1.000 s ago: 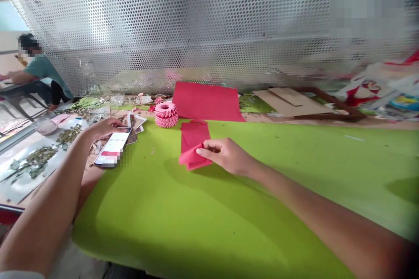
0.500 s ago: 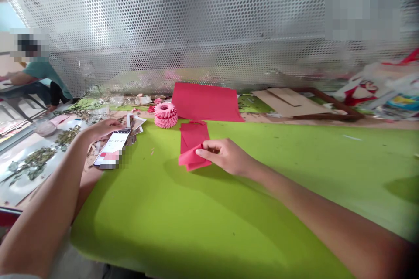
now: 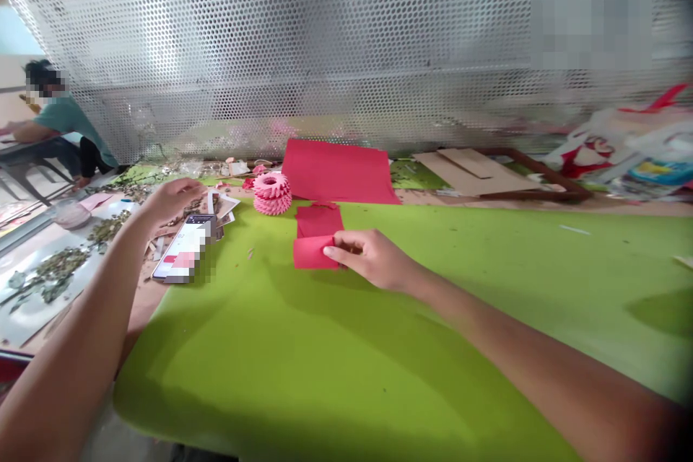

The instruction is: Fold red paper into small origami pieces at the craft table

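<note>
Between thumb and fingers, my right hand (image 3: 362, 254) pinches the right end of a red paper strip (image 3: 312, 253), whose near part is lifted and curled. Behind it, a flat red paper piece (image 3: 320, 219) lies on the green surface. My left hand (image 3: 176, 198) hovers over scraps at the table's left, just beyond a phone (image 3: 184, 247), with fingers stretched out and nothing visible in them. A pink pleated paper ring stack (image 3: 271, 193) stands between my hands, farther back. Behind that lies a large red paper sheet (image 3: 338, 170).
A green sheet (image 3: 325, 346) covers the table. Dried plant bits (image 3: 68, 263) and paper photos (image 3: 223, 206) lie at left. Brown cardboard (image 3: 476, 172) and plastic bags (image 3: 633, 151) sit at back right, before a perforated metal panel (image 3: 325, 36). A person (image 3: 73, 119) sits far left.
My left hand has lifted off the top edge of the phone and its screen has dimmed. The red paper strip in my right hand has turned and now shows a smooth curled face.
</note>
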Demonstrator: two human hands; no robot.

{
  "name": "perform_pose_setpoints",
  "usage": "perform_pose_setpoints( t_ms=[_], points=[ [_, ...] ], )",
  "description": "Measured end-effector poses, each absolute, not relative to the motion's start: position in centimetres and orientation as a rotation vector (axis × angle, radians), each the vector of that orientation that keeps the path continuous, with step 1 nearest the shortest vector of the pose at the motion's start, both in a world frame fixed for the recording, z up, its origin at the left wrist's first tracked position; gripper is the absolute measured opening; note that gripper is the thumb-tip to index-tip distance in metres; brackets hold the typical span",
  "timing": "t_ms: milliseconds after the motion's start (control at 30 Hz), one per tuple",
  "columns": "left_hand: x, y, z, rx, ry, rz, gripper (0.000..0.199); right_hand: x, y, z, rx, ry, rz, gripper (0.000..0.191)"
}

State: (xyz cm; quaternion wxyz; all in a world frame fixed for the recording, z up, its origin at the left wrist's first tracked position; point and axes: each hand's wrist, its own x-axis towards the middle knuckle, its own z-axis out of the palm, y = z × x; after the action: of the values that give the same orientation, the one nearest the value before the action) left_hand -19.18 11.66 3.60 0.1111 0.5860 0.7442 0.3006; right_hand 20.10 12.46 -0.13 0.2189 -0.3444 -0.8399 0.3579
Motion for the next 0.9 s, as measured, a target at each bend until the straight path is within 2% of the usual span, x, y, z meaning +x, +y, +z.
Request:
perform_pose_setpoints(
  t_ms=[100,333,433,467,667,900],
  points=[
    [-16.0,11.3,4.5,1.9,2.034,0.9,0.04,20.4,12.7,-0.2,-0.988,-2.285,1.026,0.036],
    [-6.5,8.7,4.6,2.328,1.568,0.875,0.036,20.6,13.1,0.1,-1.012,-2.086,1.178,0.047],
    [-3.1,7.7,2.9,2.384,1.367,0.91,0.064,20.3,13.0,0.2,-1.056,-1.987,1.215,0.05],
    [-2.3,7.6,2.2,2.35,1.305,0.914,0.066,20.3,13.0,0.2,-1.059,-1.972,1.22,0.05],
    [-0.9,8.3,-0.5,1.889,1.041,1.108,0.024,20.1,12.4,0.0,-0.959,-2.028,1.224,0.053],
    [-1.5,8.5,-1.5,1.512,1.144,1.203,0.03,19.8,11.8,-0.6,-0.939,-2.09,1.326,0.043]
  ],
)
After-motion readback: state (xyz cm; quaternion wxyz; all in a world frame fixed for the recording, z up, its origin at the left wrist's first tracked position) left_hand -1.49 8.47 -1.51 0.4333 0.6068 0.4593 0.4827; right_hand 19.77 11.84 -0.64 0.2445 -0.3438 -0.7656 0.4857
